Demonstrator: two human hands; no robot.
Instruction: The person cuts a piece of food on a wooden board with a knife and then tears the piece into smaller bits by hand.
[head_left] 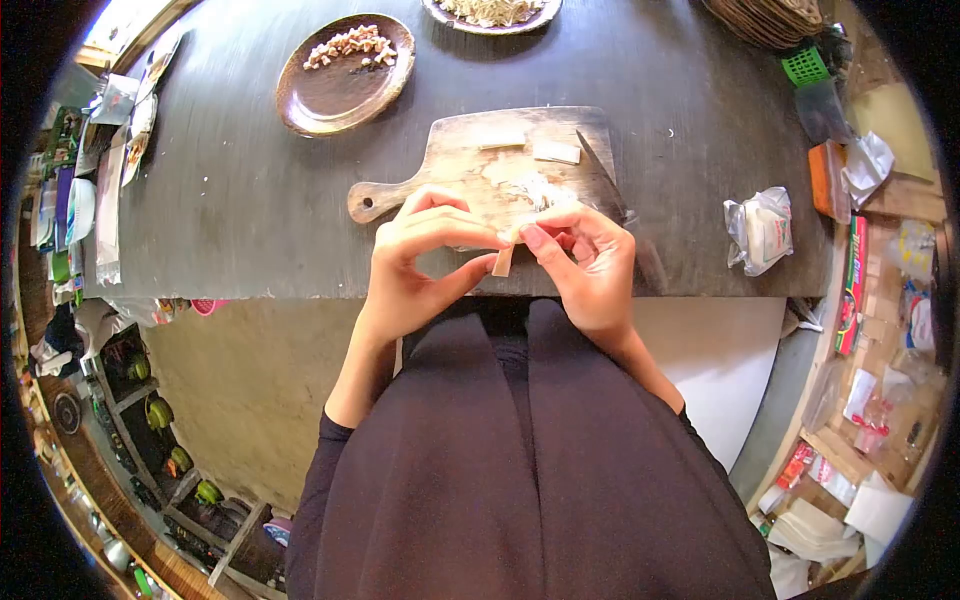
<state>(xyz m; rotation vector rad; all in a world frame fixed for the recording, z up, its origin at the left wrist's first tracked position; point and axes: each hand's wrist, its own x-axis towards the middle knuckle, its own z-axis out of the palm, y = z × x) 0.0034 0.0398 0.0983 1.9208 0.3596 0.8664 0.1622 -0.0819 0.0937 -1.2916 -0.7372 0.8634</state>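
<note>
A short pale-orange strip of food [503, 259] hangs between my two hands near the table's front edge. My left hand [420, 250] pinches it from the left with thumb and fingers. From the right, my right hand [590, 262] grips its upper end between thumb and forefinger. Just beyond them lies a wooden cutting board [455, 150] with its handle to the left. On the board are a pale stick [502, 138], a second pale stick [557, 152] and a small heap of white shreds [545, 192]. A knife [600, 170] rests along the board's right side.
A brown plate [330, 105] with small diced pieces stands at the back left. Another plate [500, 27] farther back holds pale shreds. To the right lies a plastic-wrapped white pack [763, 230]. A green basket [805, 67] and an orange item [829, 180] line the right edge.
</note>
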